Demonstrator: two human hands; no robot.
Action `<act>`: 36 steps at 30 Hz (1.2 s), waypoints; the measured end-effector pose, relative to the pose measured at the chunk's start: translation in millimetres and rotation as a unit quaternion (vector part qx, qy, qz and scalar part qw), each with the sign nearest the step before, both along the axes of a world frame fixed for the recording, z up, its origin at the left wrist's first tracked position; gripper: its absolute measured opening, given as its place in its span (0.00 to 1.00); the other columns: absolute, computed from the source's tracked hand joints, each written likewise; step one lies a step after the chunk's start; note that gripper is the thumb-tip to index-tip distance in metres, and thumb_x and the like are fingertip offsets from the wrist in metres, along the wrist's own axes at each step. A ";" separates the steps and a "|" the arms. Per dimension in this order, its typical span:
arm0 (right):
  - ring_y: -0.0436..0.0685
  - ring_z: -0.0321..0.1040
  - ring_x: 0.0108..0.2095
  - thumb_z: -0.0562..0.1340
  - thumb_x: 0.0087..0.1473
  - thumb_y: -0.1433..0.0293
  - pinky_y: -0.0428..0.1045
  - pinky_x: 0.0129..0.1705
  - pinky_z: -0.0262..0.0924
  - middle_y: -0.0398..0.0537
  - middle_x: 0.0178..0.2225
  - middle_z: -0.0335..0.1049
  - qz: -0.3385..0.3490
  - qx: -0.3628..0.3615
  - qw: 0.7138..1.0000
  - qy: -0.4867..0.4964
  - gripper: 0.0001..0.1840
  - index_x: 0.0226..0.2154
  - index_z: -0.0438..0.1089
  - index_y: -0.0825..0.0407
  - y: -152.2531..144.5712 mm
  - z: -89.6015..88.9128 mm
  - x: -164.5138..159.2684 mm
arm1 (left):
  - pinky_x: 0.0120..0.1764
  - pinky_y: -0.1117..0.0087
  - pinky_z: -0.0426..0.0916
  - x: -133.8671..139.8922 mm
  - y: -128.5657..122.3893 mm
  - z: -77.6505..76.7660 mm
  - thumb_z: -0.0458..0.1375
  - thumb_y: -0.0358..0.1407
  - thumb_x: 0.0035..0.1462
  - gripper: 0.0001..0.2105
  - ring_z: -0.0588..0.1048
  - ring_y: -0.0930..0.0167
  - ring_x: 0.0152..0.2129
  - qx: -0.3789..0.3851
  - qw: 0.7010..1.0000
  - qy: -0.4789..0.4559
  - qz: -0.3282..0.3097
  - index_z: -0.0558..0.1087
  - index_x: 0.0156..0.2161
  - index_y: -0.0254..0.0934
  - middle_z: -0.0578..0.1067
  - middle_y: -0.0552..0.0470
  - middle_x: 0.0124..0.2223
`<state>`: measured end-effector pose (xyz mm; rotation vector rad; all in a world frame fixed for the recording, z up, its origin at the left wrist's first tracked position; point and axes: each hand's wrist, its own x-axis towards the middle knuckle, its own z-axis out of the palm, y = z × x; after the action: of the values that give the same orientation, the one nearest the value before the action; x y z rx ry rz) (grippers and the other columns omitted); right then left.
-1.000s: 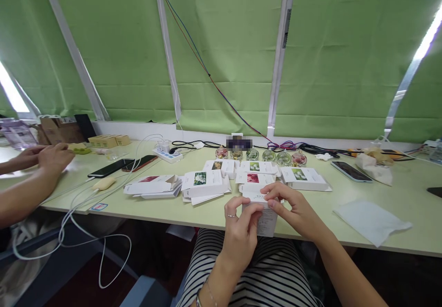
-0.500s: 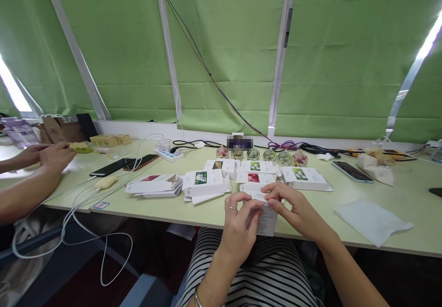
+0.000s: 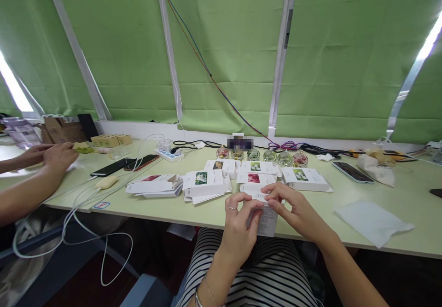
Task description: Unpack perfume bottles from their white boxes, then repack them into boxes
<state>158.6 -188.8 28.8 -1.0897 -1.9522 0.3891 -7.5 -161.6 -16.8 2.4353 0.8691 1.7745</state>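
At the front edge of the table, a white paper box (image 3: 266,223) with fine printed text hangs partly over the edge. My left hand (image 3: 241,226) pinches its left side, with a ring on one finger. The fingertips of my right hand (image 3: 297,209) press on its upper right edge. Both hands are closed on this box, and their fingers hide part of it. Just behind them lies a white box with a red flower picture (image 3: 253,178). More white flower-print boxes (image 3: 204,182) lie to the left, some looking flattened.
Several round glass bottles (image 3: 270,155) stand in a row behind the boxes. To the right are a phone (image 3: 352,172) and a white cloth (image 3: 375,222). Leftward lie a dark phone (image 3: 113,167), white cables (image 3: 74,210) and a power strip (image 3: 168,154). A co-worker's hands (image 3: 60,157) work at far left.
My hands and the box stay nearly still. At the far left, the co-worker's fingers have shifted slightly.
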 end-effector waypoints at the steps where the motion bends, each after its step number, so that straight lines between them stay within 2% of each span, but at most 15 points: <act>1: 0.54 0.62 0.43 0.51 0.59 0.66 0.49 0.43 0.57 0.47 0.42 0.65 0.000 -0.001 1.000 0.000 0.09 0.31 0.63 0.49 0.0 0.0 0.0 | 0.43 0.64 0.65 0.0 0.1 -0.1 0.54 0.23 0.53 0.11 0.64 0.68 0.40 0.000 1.000 0.001 0.000 0.69 0.39 0.40 0.61 0.49 0.40; 29: 0.53 0.63 0.43 0.51 0.59 0.66 0.48 0.42 0.58 0.46 0.43 0.66 -0.010 0.008 1.000 -0.011 0.09 0.30 0.63 0.49 0.3 -0.9 1.9 | 0.44 0.62 0.66 0.2 0.8 -0.6 0.53 0.23 0.53 0.11 0.65 0.67 0.41 0.013 1.000 -0.006 -0.001 0.68 0.40 0.40 0.63 0.49 0.41; 33: 0.54 0.64 0.42 0.54 0.58 0.65 0.48 0.41 0.60 0.46 0.43 0.66 -0.012 0.004 1.000 -0.011 0.07 0.39 0.63 0.47 0.4 -1.6 3.2 | 0.45 0.62 0.67 -1.6 3.9 -3.0 0.51 0.22 0.54 0.15 0.66 0.68 0.44 0.057 0.996 -0.057 -0.027 0.65 0.46 0.38 0.64 0.46 0.45; 36: 0.53 0.64 0.39 0.57 0.55 0.63 0.49 0.39 0.62 0.47 0.45 0.65 -0.020 0.007 1.000 -0.006 0.18 0.49 0.57 0.44 1.1 -3.7 2.5 | 0.46 0.61 0.66 -1.9 7.7 0.3 0.52 0.23 0.54 0.15 0.66 0.67 0.45 0.074 0.993 -0.071 -0.053 0.63 0.46 0.37 0.65 0.45 0.46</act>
<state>161.1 -187.6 25.0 -1.1231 -1.9376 0.3486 -9.5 -153.9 -16.5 2.3521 0.6066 2.0076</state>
